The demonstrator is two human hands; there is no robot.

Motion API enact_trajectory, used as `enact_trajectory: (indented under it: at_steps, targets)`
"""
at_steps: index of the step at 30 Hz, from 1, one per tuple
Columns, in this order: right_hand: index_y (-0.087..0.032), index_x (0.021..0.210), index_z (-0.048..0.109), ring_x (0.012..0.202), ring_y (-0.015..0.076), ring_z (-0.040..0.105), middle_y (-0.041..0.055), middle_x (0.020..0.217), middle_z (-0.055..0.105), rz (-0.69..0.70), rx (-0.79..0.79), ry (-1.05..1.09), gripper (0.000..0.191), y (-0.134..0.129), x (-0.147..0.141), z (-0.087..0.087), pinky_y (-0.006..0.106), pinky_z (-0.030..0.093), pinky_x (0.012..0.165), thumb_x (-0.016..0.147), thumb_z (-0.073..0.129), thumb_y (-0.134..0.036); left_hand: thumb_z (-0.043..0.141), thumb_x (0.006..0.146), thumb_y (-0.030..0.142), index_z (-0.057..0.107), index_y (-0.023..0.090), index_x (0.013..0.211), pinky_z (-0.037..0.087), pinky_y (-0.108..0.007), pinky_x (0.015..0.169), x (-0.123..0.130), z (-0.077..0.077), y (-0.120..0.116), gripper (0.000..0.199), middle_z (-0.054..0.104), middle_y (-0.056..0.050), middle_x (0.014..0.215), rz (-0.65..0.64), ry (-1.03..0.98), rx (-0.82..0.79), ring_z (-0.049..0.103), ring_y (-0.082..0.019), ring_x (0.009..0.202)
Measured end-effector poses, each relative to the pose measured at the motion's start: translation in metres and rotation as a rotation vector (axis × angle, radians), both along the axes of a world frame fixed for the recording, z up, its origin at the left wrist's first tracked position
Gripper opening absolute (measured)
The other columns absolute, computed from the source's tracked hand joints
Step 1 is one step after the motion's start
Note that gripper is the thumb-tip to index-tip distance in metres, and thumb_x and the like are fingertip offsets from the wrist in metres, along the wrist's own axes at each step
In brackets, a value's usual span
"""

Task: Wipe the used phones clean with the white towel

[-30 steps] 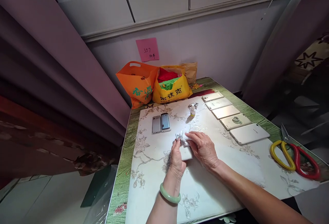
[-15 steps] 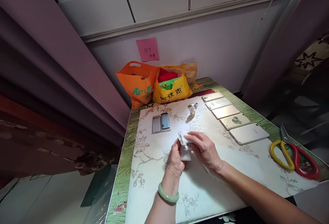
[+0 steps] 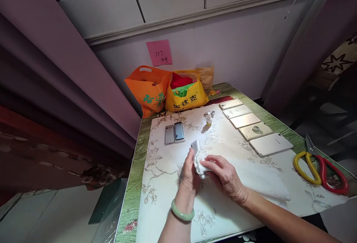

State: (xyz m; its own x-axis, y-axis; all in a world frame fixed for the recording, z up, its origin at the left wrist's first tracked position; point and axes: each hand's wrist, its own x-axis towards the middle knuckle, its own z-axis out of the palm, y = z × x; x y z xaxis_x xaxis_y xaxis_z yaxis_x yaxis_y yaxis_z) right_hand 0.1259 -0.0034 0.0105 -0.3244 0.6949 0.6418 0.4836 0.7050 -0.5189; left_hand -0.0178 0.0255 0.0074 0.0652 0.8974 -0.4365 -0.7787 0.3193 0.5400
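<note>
My left hand (image 3: 190,171), with a green bangle (image 3: 182,213) on its wrist, is closed around a silver smartphone (image 3: 196,145). Only the phone's upper end with its camera shows; the lower part is covered. My right hand (image 3: 224,174) pinches a bunched white towel (image 3: 200,163) and presses it against the phone. The rest of that towel trails to the right across the table under the right forearm. Beyond the hands stands a small spray bottle (image 3: 209,119). To the left, a silver phone (image 3: 169,135) and a dark-screened phone (image 3: 179,131) lie side by side.
At the right, several phones lie in a row, a silver vivo phone (image 3: 271,145) nearest. Scissors (image 3: 311,146) with yellow and red handles lie by the right edge. An orange bag (image 3: 149,87) and a yellow bag (image 3: 187,98) stand at the back of the table (image 3: 161,198).
My right hand has moved the bunched towel down the phone, toward me. The phone's upper end now shows, and more towel lies visible to the right.
</note>
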Motion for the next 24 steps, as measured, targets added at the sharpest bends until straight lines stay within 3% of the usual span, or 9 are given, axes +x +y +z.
enact_trajectory:
  at_steps: [4,8,12,16,24]
  targets:
    - [-0.026,0.123,0.066,0.101,0.0215,0.064,0.0090,0.115,0.066,-0.094,-0.063,-0.012,0.029,0.031,0.000,0.010,0.034,0.054,0.085,0.101,0.048,-0.025,0.076,0.080,0.040,0.069,0.015,0.097,0.051,-0.023,0.054,0.002,0.003,0.002,0.031,0.069,-0.001,0.073,-0.007,0.032,-0.051,0.060,-0.011,0.055]
    - [-0.027,0.122,0.069,0.100,0.0220,0.065,0.0082,0.117,0.066,-0.196,-0.228,0.036,0.030,0.063,0.001,0.019,0.033,0.053,0.083,0.099,0.050,-0.029,0.078,0.077,0.044,0.067,0.016,0.098,0.049,-0.025,0.045,0.002,0.006,0.003,0.036,0.063,0.002,0.065,-0.048,0.175,-0.055,0.054,-0.011,0.045]
    - [-0.022,0.116,0.070,0.099,0.0225,0.065,0.0074,0.109,0.070,0.015,-0.464,0.165,0.031,0.079,0.016,0.029,0.033,0.050,0.086,0.097,0.053,-0.040,0.079,0.075,0.045,0.065,0.017,0.098,0.048,-0.025,0.042,-0.001,0.007,0.000,0.038,0.062,0.002,0.065,-0.097,0.188,-0.052,0.054,-0.011,0.044]
    - [-0.017,0.113,0.069,0.083,0.0182,0.062,0.0055,0.099,0.070,0.318,-0.805,0.322,0.044,0.082,0.032,0.040,0.027,0.047,0.072,0.096,0.055,-0.055,0.080,0.073,0.042,0.065,0.017,0.091,0.045,-0.025,0.041,-0.003,0.009,-0.003,0.035,0.062,0.002,0.064,-0.160,0.172,-0.023,0.053,-0.011,0.042]
    - [-0.015,0.104,0.068,0.064,0.0146,0.058,0.0028,0.078,0.066,0.476,-1.031,0.502,0.052,0.069,0.023,0.037,0.025,0.046,0.061,0.092,0.056,-0.065,0.077,0.074,0.041,0.068,0.014,0.078,0.041,-0.024,0.037,-0.006,0.019,-0.016,0.029,0.069,-0.006,0.070,-0.329,0.157,0.132,0.053,-0.011,0.038]
